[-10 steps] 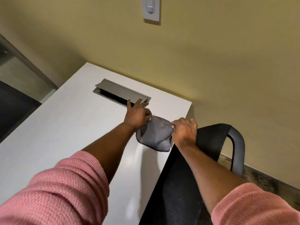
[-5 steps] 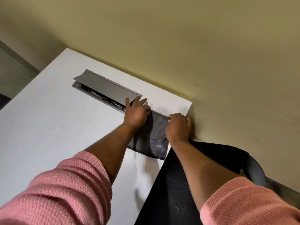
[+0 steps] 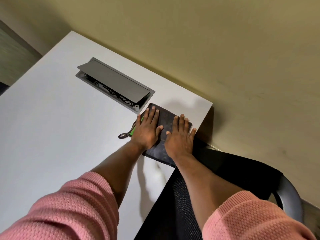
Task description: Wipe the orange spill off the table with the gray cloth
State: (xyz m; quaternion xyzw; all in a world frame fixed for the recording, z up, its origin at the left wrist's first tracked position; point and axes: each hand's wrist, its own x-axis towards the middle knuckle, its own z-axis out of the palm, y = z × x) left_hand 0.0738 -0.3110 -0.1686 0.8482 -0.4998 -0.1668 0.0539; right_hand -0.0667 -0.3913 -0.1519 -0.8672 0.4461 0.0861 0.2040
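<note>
The gray cloth (image 3: 166, 119) lies spread flat, folded into a rectangle, on the white table (image 3: 60, 122) near its right edge. My left hand (image 3: 147, 131) rests palm down on the cloth's left half, fingers spread. My right hand (image 3: 180, 138) presses flat on the right half, fingers apart too. Neither hand grips the fabric. A green tag (image 3: 133, 132) and a small dark hanging loop (image 3: 122, 135) stick out from under my left hand. No orange spill shows anywhere on the table; whatever is under the cloth is hidden.
A gray cable box (image 3: 114, 84) with its lid tilted open and wires inside sits in the table just beyond the cloth. A black mesh chair (image 3: 225, 172) stands against the table's right edge under my right forearm. A beige wall (image 3: 225, 49) runs behind.
The cloth went from bunched and held between both hands to laid out flat on the table. Both hands opened and now lie palm down on it.
</note>
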